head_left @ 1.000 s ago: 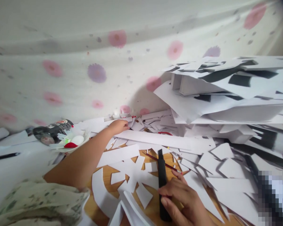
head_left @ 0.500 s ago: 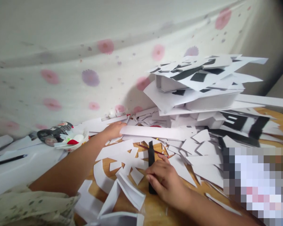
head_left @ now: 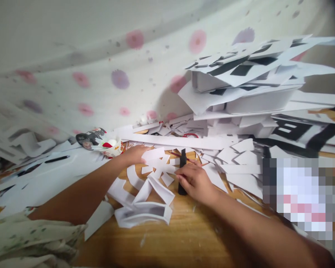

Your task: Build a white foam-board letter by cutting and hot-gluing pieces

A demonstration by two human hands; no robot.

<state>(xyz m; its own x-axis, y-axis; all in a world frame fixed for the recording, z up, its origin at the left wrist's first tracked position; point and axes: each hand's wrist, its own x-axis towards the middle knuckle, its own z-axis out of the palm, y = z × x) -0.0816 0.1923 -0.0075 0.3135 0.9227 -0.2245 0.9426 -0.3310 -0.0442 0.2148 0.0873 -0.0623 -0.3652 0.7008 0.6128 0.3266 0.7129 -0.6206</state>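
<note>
My left hand [head_left: 135, 154] reaches over the left end of a flat white board piece [head_left: 155, 153], fingers stretched out along it. Just behind lies a long white strip [head_left: 178, 142]. My right hand [head_left: 195, 180] has thumb and fingers closed across a black bar-shaped tool [head_left: 182, 158], which is upright in view; its exact kind is not clear. A thin dark red pencil-like stick [head_left: 191, 160] passes behind it. Nearer to me are a curved white cutout [head_left: 134, 179] and a boxy white letter-like form [head_left: 143, 214]. The hand hides part of the tool.
A tall stack of white shapes and black-marked sheets [head_left: 240, 87] rises at the back right. White offcuts [head_left: 244, 158] spread right of centre. A patterned cup [head_left: 114, 149] and a black bottle [head_left: 91, 138] are at the left, near a black pen [head_left: 56, 159]. Bare wood tabletop [head_left: 162, 245] shows in front.
My left hand has let go of the long strip, now lying at the back, and come nearer to a smaller white piece. My right hand stays at the black tool. The view has shifted.
</note>
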